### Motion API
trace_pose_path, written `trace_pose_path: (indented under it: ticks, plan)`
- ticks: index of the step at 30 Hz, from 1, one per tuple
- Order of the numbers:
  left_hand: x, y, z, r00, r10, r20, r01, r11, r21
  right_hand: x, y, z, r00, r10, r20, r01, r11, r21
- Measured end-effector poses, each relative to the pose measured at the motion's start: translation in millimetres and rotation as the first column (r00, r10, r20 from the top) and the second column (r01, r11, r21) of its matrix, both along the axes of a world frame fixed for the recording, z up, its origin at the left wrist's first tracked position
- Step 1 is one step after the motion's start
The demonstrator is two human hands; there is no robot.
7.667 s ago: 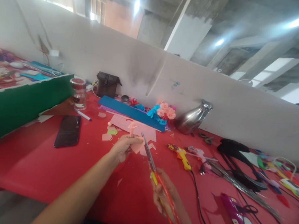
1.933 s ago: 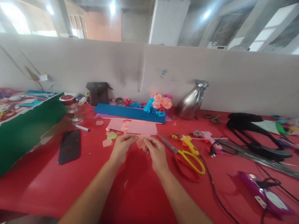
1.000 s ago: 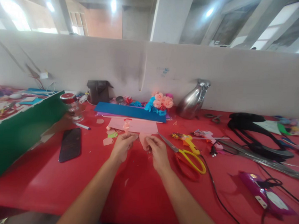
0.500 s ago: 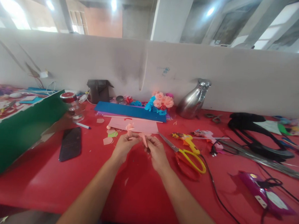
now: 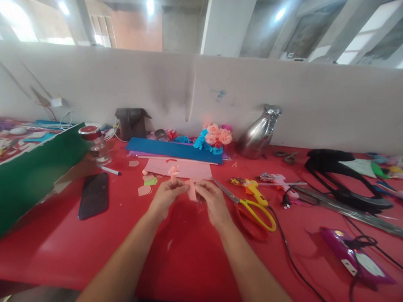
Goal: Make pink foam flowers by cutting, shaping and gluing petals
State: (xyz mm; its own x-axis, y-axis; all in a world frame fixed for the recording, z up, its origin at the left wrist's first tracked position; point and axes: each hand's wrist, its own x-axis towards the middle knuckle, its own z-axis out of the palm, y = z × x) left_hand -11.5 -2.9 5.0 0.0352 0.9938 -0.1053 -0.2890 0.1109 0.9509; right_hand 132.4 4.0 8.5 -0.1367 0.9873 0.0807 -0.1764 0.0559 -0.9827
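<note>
A small pale pink strip [image 5: 192,191], like paper or thin foam, hangs between my hands over the red table. My left hand [image 5: 164,196] is closed, thumb and finger pinched at the strip's left edge. With its fingertips closed on the right edge, my right hand [image 5: 213,202] keeps the strip stretched out. A small pink flower [image 5: 174,170] rises just beyond my left fingers; whether they hold it too, I cannot tell. Behind the hands lies a pink sheet [image 5: 193,170]. Petal-shaped pink cutouts [image 5: 144,191] and a green cutout [image 5: 150,181] are left of my left hand.
Yellow-handled scissors [image 5: 257,214] and a yellow glue gun [image 5: 257,192] lie to the right. A phone [image 5: 93,196] and a green-sided box [image 5: 27,182] are at left. Blue sheets [image 5: 167,150], a flower bunch [image 5: 215,137] and a steel jug [image 5: 259,132] stand farther back. A purple power strip [image 5: 354,256] trails cables.
The pink strip has turned from a narrow, slanted edge to a flatter face. My right fingers have shifted on it. The view has swung slightly to the right.
</note>
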Motion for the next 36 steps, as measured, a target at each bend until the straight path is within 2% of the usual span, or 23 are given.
trace_pose_path:
  ticks: [14, 18, 21, 28, 36]
  plan:
    - [1.2, -0.5, -2.2, 0.999, 0.010, -0.048, -0.010, 1.000, 0.005, -1.4, -0.9, -0.4, 0.997, 0.005, 0.072, -0.003, 1.000, -0.018]
    - [3.2, -1.3, -2.0, 0.991, 0.093, -0.094, -0.088, 0.994, 0.060, -3.8, -1.6, -2.0, 0.996, -0.006, 0.092, 0.008, 1.000, -0.022]
    - [4.0, -1.8, -0.5, 0.993, 0.086, -0.085, -0.078, 0.992, 0.095, -5.6, -1.5, -3.1, 0.996, -0.020, 0.083, 0.022, 1.000, -0.021]
    - [3.8, -1.7, 2.2, 0.996, 0.079, -0.030, -0.079, 0.997, 0.019, -6.7, 1.5, -7.6, 0.995, -0.029, 0.100, 0.028, 1.000, 0.010]
    - [3.1, -0.2, -0.6, 0.997, 0.070, -0.013, -0.070, 0.997, 0.015, -6.2, 1.5, -10.3, 0.983, -0.073, 0.169, 0.071, 0.997, 0.019]
